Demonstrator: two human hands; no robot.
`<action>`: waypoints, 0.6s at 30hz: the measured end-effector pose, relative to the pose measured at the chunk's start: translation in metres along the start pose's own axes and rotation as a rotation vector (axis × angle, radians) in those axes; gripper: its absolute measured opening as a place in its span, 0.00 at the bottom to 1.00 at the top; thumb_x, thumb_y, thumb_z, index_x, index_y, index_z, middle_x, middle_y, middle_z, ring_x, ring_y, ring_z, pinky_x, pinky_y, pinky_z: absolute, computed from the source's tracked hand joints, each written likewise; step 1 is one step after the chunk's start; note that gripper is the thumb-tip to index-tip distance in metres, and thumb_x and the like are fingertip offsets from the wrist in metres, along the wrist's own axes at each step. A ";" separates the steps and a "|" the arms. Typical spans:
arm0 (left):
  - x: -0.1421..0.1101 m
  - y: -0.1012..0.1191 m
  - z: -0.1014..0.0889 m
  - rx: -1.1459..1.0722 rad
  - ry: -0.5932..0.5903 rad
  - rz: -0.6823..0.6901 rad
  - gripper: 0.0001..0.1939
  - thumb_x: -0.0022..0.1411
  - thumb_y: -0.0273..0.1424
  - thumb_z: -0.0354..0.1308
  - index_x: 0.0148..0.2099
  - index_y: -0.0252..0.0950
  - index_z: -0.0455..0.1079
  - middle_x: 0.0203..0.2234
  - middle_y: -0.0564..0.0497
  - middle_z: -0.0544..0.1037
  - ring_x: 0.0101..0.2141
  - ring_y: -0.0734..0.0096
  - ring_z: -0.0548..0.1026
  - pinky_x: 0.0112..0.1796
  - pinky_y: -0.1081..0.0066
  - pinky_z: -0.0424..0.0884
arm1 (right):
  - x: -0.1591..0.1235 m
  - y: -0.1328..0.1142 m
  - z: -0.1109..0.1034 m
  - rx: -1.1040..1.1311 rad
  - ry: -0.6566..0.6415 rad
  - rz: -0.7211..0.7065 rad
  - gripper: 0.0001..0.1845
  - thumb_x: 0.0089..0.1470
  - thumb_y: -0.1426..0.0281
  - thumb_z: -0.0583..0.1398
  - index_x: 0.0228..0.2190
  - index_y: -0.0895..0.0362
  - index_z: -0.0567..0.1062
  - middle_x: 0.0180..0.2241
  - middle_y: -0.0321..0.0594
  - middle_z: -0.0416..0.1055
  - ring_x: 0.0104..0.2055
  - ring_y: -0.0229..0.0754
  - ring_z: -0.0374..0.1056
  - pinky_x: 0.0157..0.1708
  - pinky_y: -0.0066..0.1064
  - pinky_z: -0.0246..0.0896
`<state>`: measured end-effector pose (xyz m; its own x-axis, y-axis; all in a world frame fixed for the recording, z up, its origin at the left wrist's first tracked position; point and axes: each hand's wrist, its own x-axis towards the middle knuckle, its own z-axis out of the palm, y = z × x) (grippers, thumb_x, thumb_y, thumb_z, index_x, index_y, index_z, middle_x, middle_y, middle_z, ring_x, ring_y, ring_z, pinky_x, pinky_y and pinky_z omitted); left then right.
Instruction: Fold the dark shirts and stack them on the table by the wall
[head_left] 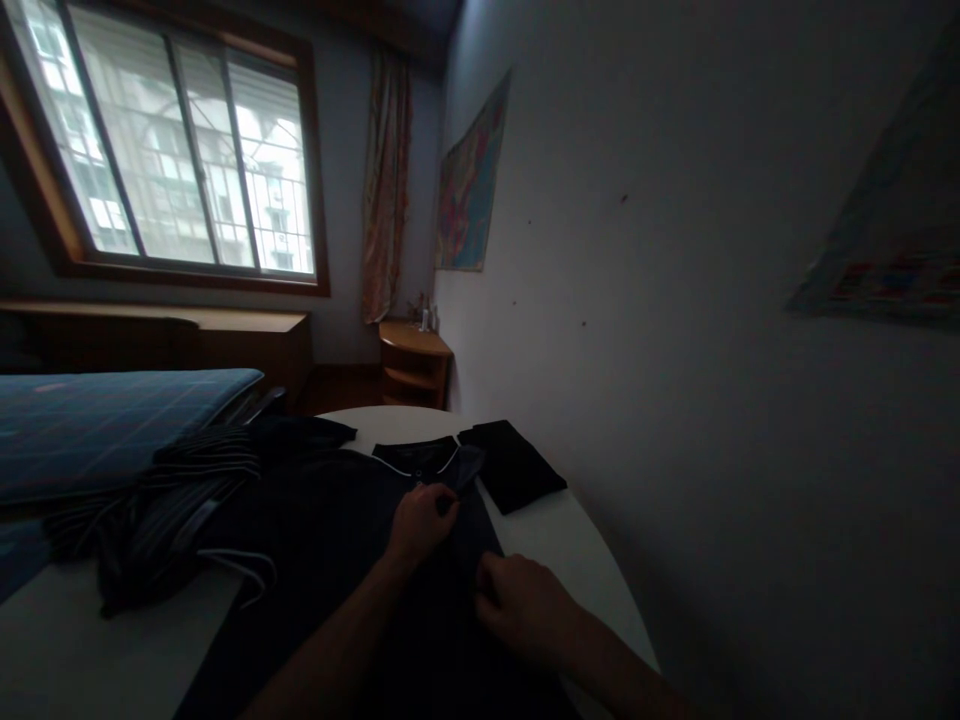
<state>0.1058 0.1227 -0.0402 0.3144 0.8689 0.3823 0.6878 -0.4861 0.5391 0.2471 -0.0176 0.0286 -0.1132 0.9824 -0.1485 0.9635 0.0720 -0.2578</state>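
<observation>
A dark polo shirt [322, 530] with white piping on its collar and sleeve lies spread over a white round table [592, 550]. Just below the collar, my left hand [422, 522] is closed in a pinch on the fabric. Lower and to the right, my right hand [525, 605] is closed on the shirt's right side; the cloth between its fingers is mostly in shadow. Beyond my hands, a folded black garment [514, 465] lies beside the collar, near the table's right edge.
Striped dark clothing [202, 470] is heaped at the left, against a blue checked padded board [112, 425]. The white wall [675, 330] rises close along the right. A small wooden corner shelf [416, 345] and a window [187, 150] are farther back.
</observation>
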 end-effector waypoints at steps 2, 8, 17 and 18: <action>0.000 0.000 -0.002 0.015 -0.004 -0.010 0.06 0.62 0.30 0.59 0.39 0.40 0.77 0.36 0.51 0.82 0.40 0.63 0.77 0.45 0.66 0.69 | 0.005 0.000 -0.003 0.036 -0.018 -0.028 0.10 0.54 0.66 0.58 0.35 0.53 0.78 0.35 0.42 0.79 0.36 0.45 0.74 0.30 0.30 0.54; -0.002 0.002 -0.004 0.053 -0.051 0.022 0.05 0.59 0.27 0.59 0.37 0.40 0.76 0.32 0.53 0.81 0.39 0.63 0.76 0.49 0.63 0.66 | 0.059 0.024 -0.022 -0.039 0.170 0.061 0.11 0.59 0.69 0.56 0.40 0.53 0.78 0.39 0.42 0.78 0.42 0.45 0.74 0.36 0.30 0.58; -0.002 0.000 -0.002 0.048 -0.069 0.019 0.07 0.58 0.26 0.58 0.38 0.41 0.74 0.35 0.51 0.81 0.42 0.60 0.75 0.48 0.63 0.66 | 0.148 0.047 -0.045 -0.393 0.324 0.008 0.21 0.61 0.80 0.50 0.53 0.55 0.71 0.53 0.48 0.69 0.50 0.46 0.69 0.45 0.33 0.57; -0.002 0.000 -0.002 0.043 -0.068 0.019 0.06 0.58 0.26 0.58 0.38 0.41 0.74 0.35 0.51 0.81 0.42 0.60 0.75 0.47 0.63 0.66 | 0.154 0.047 -0.046 -0.403 0.321 -0.002 0.20 0.62 0.79 0.50 0.51 0.55 0.72 0.53 0.48 0.69 0.50 0.47 0.68 0.46 0.34 0.57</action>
<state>0.1042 0.1209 -0.0396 0.3700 0.8648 0.3395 0.7087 -0.4990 0.4987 0.2856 0.1451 0.0376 -0.0956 0.9811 0.1681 0.9875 0.0722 0.1403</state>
